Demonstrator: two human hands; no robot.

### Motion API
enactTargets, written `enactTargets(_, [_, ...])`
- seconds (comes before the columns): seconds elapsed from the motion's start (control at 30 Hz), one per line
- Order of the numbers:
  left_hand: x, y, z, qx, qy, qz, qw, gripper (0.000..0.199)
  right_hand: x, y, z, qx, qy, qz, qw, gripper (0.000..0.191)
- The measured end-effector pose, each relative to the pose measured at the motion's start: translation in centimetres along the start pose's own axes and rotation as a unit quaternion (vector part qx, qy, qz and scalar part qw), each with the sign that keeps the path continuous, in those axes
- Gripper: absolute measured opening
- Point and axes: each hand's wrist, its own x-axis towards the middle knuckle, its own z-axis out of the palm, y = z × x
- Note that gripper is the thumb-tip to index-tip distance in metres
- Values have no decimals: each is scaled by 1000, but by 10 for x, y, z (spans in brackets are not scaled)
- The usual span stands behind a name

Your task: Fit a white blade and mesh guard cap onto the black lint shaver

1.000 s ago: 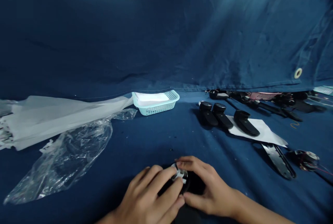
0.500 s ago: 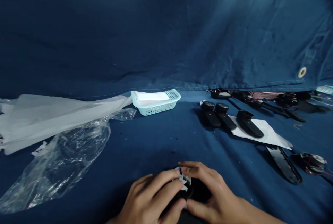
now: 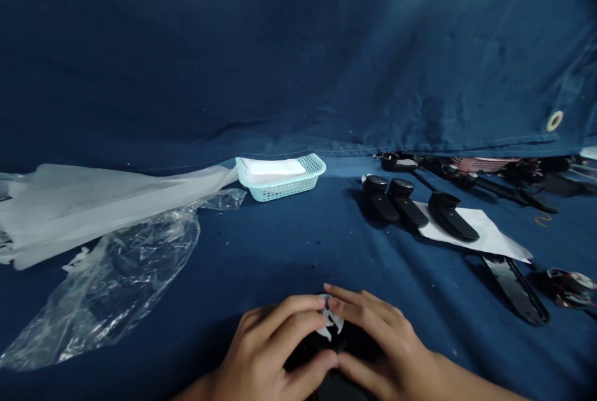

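At the bottom centre, my left hand (image 3: 275,344) and my right hand (image 3: 389,342) close from both sides around a dark plastic part (image 3: 336,383). Both thumbs meet at its near side. On its top sits a small whitish, torn-looking piece (image 3: 332,326), pressed by the fingertips of both hands. Most of the dark part is hidden by my fingers and shadow, so its full shape cannot be made out.
Right of centre stand several black housings with round heads (image 3: 382,199), one on white paper (image 3: 499,236). Nearby lie a long black shell (image 3: 515,289) and a wired round part (image 3: 571,286). A light-blue basket (image 3: 284,191), white sheeting (image 3: 107,202) and clear plastic (image 3: 125,283) lie farther left.
My right fingers have shifted further over the whitish piece, and its loose edges lie differently. Both hands still grip the dark part. The view has turned slightly.
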Motion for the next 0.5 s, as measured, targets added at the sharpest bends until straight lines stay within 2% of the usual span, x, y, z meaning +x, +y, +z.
enactTargets(0.13, [-3,-1,3,-7,-1,8,1000,23,-1,2,1,26,12,1,1000,44])
enactTargets(0.23, [-5,-2,5,8,-7,7,1000,23,-2,3,1,36,-7,-1,999,40])
enactTargets(0.5, [-10,-7,11,-77,2,-54,996,27,5,1,-3,56,16,-8,998,35])
